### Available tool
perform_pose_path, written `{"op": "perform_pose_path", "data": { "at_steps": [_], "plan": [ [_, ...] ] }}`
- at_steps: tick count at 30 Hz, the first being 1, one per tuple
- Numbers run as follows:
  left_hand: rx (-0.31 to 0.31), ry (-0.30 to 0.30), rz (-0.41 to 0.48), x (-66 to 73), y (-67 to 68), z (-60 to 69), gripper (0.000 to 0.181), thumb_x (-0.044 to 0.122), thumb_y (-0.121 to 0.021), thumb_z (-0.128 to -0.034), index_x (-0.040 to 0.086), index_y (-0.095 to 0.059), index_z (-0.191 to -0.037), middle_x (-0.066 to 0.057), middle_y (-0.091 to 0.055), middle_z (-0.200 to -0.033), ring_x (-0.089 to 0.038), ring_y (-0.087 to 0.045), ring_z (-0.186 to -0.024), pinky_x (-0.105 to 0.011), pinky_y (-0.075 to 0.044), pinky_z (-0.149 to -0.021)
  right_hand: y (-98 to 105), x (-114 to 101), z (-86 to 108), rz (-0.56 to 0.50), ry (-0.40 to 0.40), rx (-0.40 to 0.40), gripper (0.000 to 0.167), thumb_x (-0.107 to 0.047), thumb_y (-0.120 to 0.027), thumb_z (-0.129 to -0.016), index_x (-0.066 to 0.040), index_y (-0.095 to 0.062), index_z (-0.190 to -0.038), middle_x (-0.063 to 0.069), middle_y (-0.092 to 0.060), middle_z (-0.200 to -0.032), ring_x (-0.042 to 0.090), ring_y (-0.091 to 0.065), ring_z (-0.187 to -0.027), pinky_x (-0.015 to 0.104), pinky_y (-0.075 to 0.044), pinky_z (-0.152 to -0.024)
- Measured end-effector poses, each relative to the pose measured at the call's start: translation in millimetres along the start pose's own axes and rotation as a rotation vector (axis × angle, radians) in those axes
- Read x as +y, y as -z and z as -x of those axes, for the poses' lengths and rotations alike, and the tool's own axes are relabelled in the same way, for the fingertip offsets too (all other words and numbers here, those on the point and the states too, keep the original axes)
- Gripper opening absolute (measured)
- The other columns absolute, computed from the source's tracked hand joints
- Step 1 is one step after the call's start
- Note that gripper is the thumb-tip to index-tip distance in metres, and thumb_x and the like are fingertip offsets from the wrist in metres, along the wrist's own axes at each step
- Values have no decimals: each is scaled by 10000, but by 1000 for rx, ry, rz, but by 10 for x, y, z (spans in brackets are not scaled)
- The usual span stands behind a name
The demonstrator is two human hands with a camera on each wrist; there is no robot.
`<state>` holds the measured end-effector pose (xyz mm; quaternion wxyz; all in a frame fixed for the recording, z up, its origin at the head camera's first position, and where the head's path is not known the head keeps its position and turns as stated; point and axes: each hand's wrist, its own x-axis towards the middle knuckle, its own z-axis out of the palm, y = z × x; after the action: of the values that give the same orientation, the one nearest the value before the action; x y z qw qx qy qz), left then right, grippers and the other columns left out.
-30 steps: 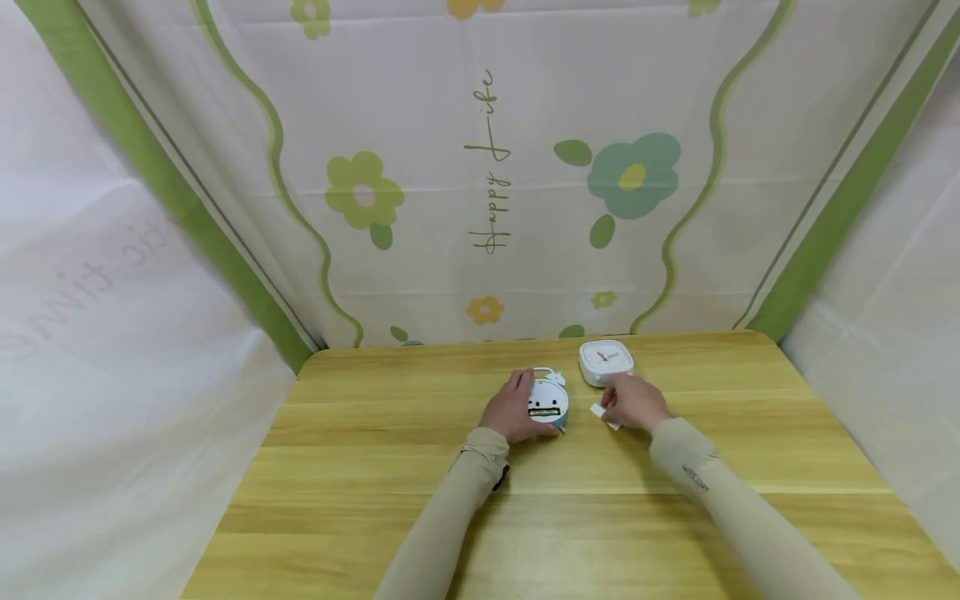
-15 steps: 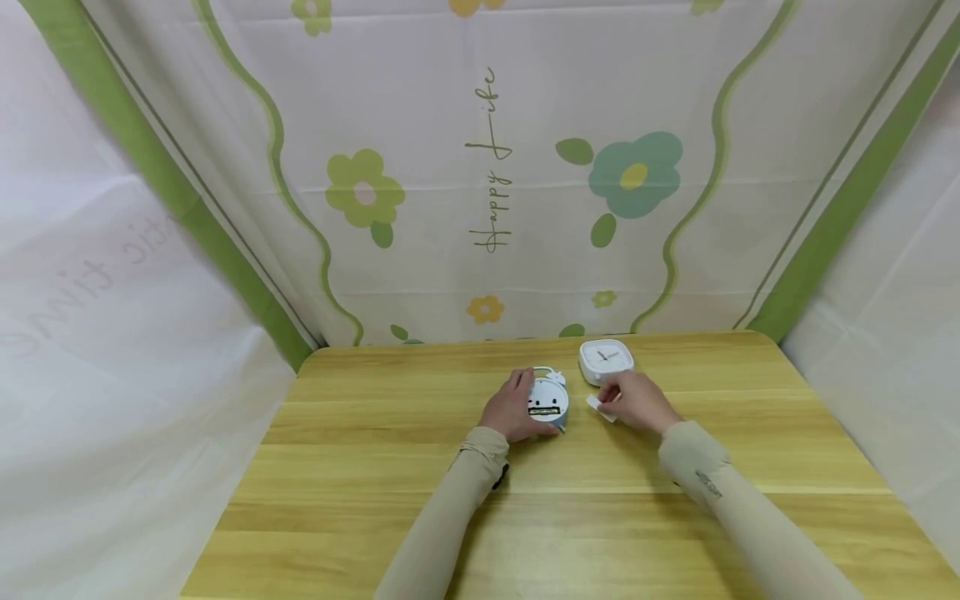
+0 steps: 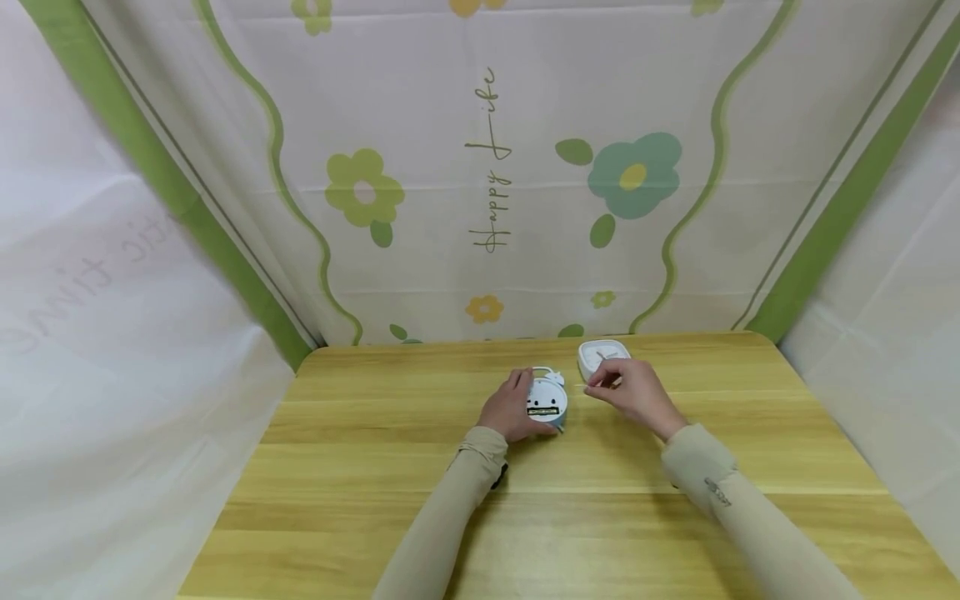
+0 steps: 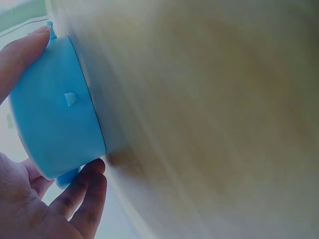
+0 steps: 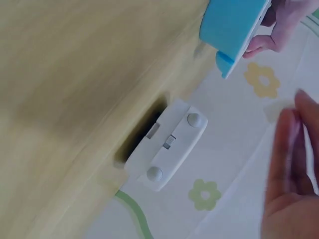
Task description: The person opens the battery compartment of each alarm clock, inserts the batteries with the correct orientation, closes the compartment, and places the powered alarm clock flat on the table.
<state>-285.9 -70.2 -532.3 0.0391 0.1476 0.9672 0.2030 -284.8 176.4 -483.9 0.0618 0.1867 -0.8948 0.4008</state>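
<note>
Toward the far edge of the tabletop (image 3: 375, 467), left of and slightly nearer than the white clock (image 3: 596, 350): blue clock (image 3: 547, 393), laid on its face, white back up. Left hand (image 3: 513, 408) wraps its left side, fingers and thumb spread round the rim and gripping it. Right hand (image 3: 637, 396) is raised off the wood, just in front of the white clock, fingertips pinching a thin white strip, which I take for the cover (image 5: 275, 110) of the battery bay (image 3: 543, 411). Progress, as I judge it: cover off, bay open, a pale bar in the dark slot, probably a battery, though too small to be sure. Cannot say whether the work is fitting or emptying; either way, the cover is apart from the blue clock and would need putting back for the back to be closed. Bearings: blue clock's handle (image 3: 551, 372) points away from the person, a little to the right; feet end toward the person, so its axis runs near to far. Bay lies crosswise to that, left to right. Cover shows almost edge-on from above, long axis also roughly left to right, free end aimed toward the blue clock.
</note>
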Motion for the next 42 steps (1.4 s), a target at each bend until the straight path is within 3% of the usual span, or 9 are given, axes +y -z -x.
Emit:
{"op": "perform_pose_path", "data": {
  "at_steps": [6, 9, 13, 19, 29, 36, 42],
  "plan": [
    [-4, 10, 1, -6, 10, 10, 1189, 570, -898, -736, 99, -270, -1630, -89, -412, -1585, -263, -497, -1398, -406, -474, -1122, -36, -57, 27, -115, 183, 107, 190, 41, -871, -775, -125, -816, -847, 40, -780, -858, 51, -699, -767, 187, -584, -694],
    [-9, 5, 8, -2, 9, 10, 1193, 571, -896, -738, 92, -269, -1632, -95, -404, -1594, -269, -484, -1413, -412, -464, -1135, -58, -47, 51, -175, 228, 129, 244, 107, -846, -766, -117, -817, -858, 70, -783, -893, 67, -723, -801, 160, -579, -710],
    [-11, 5, 11, 0, -5, 3, 1194, 581, -889, -743, 93, -264, -1635, -94, -395, -1603, -271, -472, -1426, -419, -458, -1141, -77, -26, 67, -318, 241, 103, 218, 136, -813, -787, -63, -804, -874, 148, -780, -942, 60, -740, -877, 173, -590, -730],
    [-16, 7, 5, -2, -10, 1, 1198, 591, -882, -747, 104, -251, -1642, -88, -385, -1614, -273, -463, -1437, -424, -452, -1147, -57, -23, 74, -532, 192, 52, 131, 148, -786, -815, 36, -772, -880, 217, -758, -982, 31, -743, -949, 220, -608, -745],
    [-14, 14, 16, -10, -19, -4, 1194, 575, -893, -742, 110, -256, -1639, -84, -400, -1593, -255, -479, -1419, -401, -449, -1152, -52, -155, 92, -395, 157, 4, 93, 32, -833, -832, -8, -806, -911, 158, -782, -927, 43, -700, -805, 203, -583, -707],
    [-7, 5, 40, -18, -40, -16, 1190, 551, -902, -743, 88, -260, -1632, -100, -410, -1569, -251, -499, -1388, -399, -460, -1140, -106, -203, 81, -415, 183, 3, 89, -34, -841, -850, -86, -824, -921, 96, -789, -892, 62, -703, -781, 219, -584, -695],
    [-11, 2, 40, -21, -43, -18, 1189, 552, -901, -745, 87, -258, -1631, -104, -410, -1568, -257, -497, -1393, -400, -460, -1141, -128, -189, 71, -432, 218, 19, 96, 10, -834, -839, -29, -826, -926, 130, -783, -901, 59, -693, -789, 206, -579, -682]
  ]
}}
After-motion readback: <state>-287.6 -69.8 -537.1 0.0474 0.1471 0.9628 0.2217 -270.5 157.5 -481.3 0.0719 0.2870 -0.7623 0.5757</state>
